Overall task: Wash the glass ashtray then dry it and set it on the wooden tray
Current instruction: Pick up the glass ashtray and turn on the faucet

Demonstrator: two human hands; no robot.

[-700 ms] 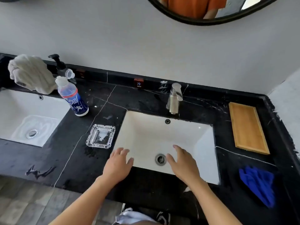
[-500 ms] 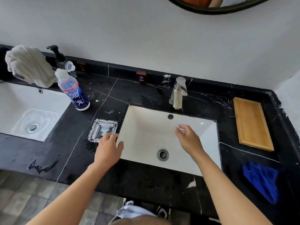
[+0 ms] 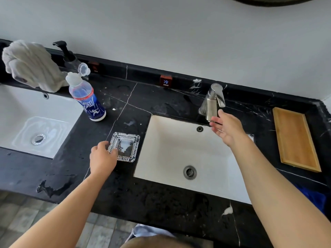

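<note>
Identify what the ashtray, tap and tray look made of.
Ashtray: clear cut glass, ribbed faceted walls, counter showing through. Tap: metal, apparently brushed, with a soft grey sheen. Tray: pale wood, possibly bamboo, with matte grain lines and a raised rim.

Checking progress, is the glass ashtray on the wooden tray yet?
No, the square glass ashtray sits on black counter left of the sink.

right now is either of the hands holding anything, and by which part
The left hand grips the glass ashtray by its near-left corner rim, ashtray resting on the counter. The right hand holds nothing, open beneath the faucet.
</note>
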